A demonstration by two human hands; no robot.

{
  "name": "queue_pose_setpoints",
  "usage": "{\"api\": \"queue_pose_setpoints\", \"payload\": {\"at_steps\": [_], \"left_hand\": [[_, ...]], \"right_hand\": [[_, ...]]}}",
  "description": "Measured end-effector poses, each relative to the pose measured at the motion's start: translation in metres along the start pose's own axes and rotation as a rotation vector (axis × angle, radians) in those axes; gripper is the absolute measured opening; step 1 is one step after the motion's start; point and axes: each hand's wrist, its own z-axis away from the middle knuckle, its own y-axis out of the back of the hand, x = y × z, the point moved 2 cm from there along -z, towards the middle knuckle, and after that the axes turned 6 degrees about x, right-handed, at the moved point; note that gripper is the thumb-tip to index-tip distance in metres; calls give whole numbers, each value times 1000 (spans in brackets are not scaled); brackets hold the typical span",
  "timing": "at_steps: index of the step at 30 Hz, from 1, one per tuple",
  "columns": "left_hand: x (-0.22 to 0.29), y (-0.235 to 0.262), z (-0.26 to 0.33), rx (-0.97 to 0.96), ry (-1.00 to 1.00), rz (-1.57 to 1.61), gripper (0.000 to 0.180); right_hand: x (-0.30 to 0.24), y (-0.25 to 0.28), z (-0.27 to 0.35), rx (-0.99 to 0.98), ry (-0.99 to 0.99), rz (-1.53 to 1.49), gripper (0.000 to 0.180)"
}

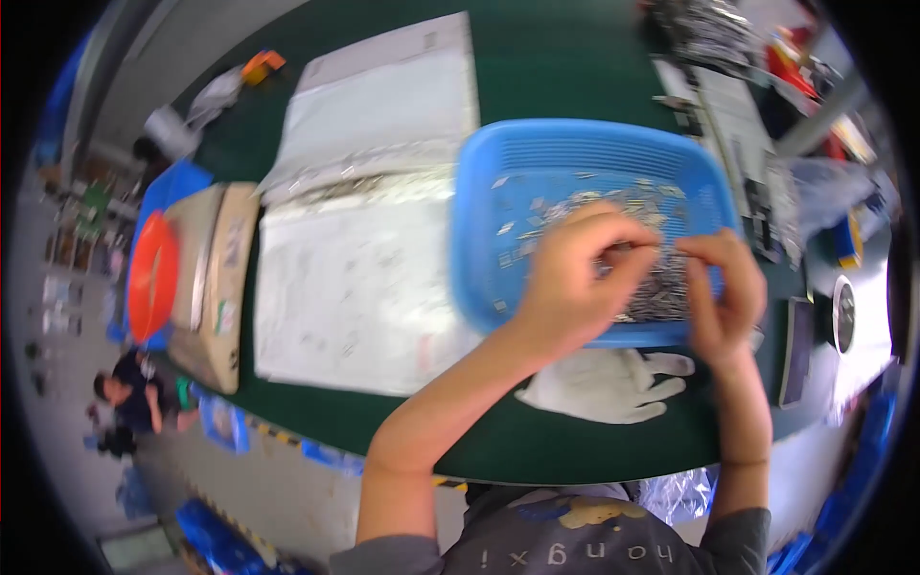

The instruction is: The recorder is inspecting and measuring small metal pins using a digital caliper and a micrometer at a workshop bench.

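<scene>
A blue plastic basket (580, 129) stands on the green table with many small metal pieces (663, 292) heaped at its near right. Paler flat bits (661, 198) are scattered across the rest of its bottom. Over the heap, my left hand (583, 273) is closed in a pinch, thumb against forefinger. Close beside it, my right hand (726, 292) also pinches, its fingertips almost meeting the left ones. Whatever sits between the fingertips is too small and blurred to name. Below the basket's near rim lies a white glove (609, 388), partly under my left forearm.
Left of the basket lie large white sheets (350, 297). Further left stands a beige scale (230, 287) beside an orange-red bowl (153, 278). A dark flat phone-like object (795, 352) lies at the right edge. Plastic bags (704, 34) pile up far right. Another person (139, 393) is in the left background.
</scene>
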Motion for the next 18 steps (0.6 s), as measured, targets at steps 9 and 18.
{"api": "queue_pose_setpoints", "payload": {"at_steps": [9,18], "left_hand": [[0,-4,-1,-23,34,23,11],[3,-2,0,-48,-9,-64,12]], "right_hand": [[3,2,2,61,-4,3,18],[0,0,1,76,13,44,17]]}}
